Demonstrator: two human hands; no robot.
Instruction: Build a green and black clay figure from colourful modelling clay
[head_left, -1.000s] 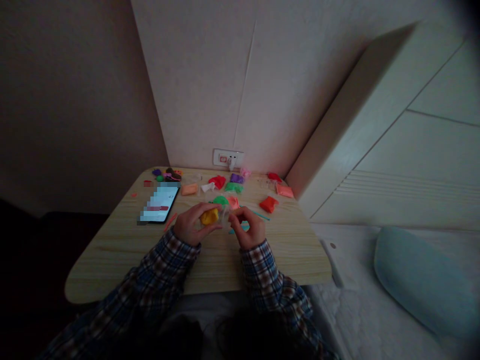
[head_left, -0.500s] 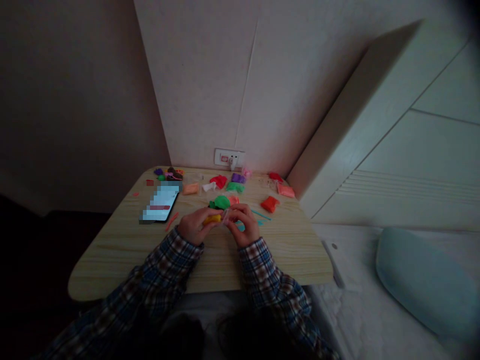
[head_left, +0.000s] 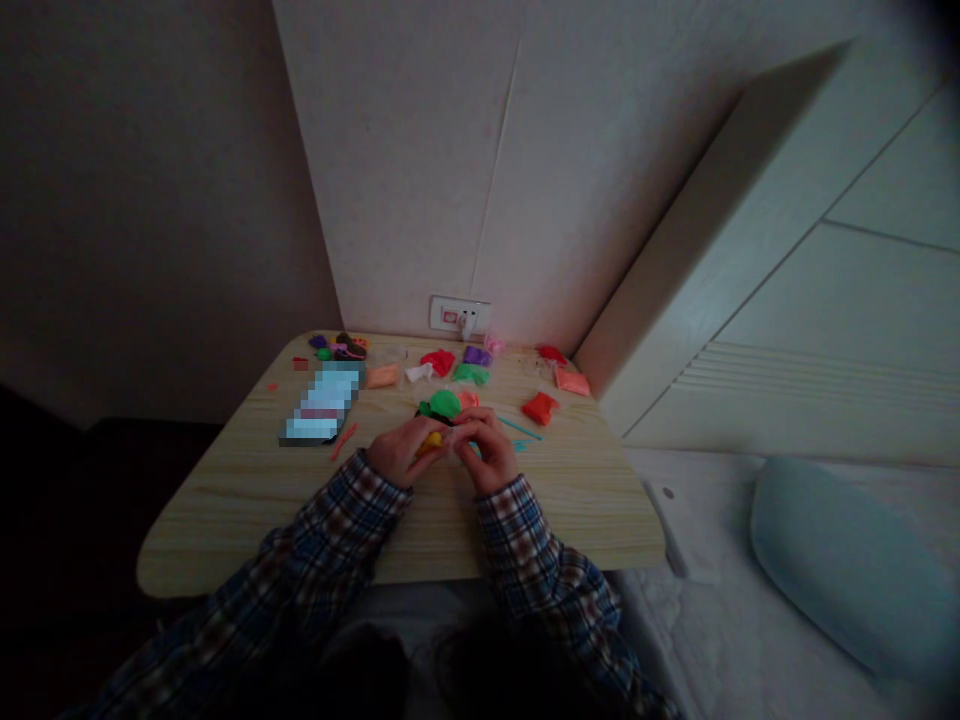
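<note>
My left hand [head_left: 396, 452] is closed around a small packet of yellow modelling clay [head_left: 430, 442], its fingers covering part of it. From the packet's right end, clear wrapping reaches over to my right hand [head_left: 487, 450], whose fingertips pinch it. Both hands hover close together above the wooden table [head_left: 255, 515]. Just beyond them lies a round green clay piece [head_left: 444, 402], with a dark thing partly hidden under it and a coral piece [head_left: 467, 399] beside it. A thin blue stick [head_left: 521, 430] rests right of my right hand, near light-blue bits [head_left: 520, 446].
A phone [head_left: 322, 403] with a blurred screen lies at the left. Toward the back are an orange packet [head_left: 382, 376], red [head_left: 438, 362], purple [head_left: 478, 356] and green [head_left: 471, 374] pieces. Red-orange packets [head_left: 540, 408] sit at the right. A wall socket [head_left: 460, 316] holds a plug.
My left hand has shifted slightly right, closer to my right hand, and less of the yellow packet shows. The things on the table have stayed in place.
</note>
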